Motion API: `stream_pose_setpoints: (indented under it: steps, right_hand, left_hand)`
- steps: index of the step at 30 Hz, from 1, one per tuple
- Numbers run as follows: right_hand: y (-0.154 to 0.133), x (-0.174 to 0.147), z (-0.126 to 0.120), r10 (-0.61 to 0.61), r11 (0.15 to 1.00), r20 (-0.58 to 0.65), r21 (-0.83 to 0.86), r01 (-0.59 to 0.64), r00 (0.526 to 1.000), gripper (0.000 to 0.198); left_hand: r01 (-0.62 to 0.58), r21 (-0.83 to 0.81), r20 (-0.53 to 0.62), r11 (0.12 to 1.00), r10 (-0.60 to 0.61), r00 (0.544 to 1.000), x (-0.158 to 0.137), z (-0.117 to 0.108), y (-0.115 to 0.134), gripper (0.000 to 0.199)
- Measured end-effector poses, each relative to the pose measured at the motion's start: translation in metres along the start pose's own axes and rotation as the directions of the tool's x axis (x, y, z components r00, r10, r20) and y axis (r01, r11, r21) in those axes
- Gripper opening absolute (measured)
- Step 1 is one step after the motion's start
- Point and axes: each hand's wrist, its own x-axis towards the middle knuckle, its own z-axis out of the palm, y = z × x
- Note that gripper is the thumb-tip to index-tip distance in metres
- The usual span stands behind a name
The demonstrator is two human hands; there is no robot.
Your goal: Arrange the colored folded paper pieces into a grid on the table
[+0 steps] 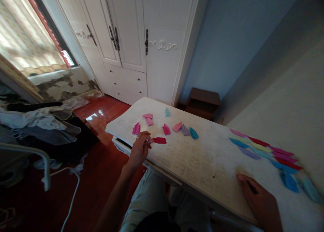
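My left hand reaches out over the near edge of a white table and pinches the tail of a red folded paper plane that lies on the tabletop. Beyond it sit several small folded paper planes in pink, teal and purple. My right hand rests flat on the table at the lower right, fingers on a pale yellow sheet of paper. A row of coloured paper sheets lies just beyond that hand along the wall.
A white wardrobe stands behind the table, with a brown nightstand in the corner. To the left are a red wooden floor, a pile of cloth, a white metal frame and a curtained window.
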Motion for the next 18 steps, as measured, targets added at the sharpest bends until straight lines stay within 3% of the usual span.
stream_pose_setpoints:
  steps: [5,18]
  right_hand:
    - [0.001,-0.001,0.001,-0.045,0.999,-0.007,0.024,0.045,0.999,0.066]
    - [0.006,-0.001,0.008,-0.190,0.973,-0.049,0.128,0.195,0.981,0.055]
  left_hand:
    - [0.066,-0.198,0.123,0.978,-0.042,0.992,0.002,0.012,0.011,0.017]
    - [0.043,-0.213,0.150,0.976,-0.011,0.989,0.014,0.055,0.058,0.020]
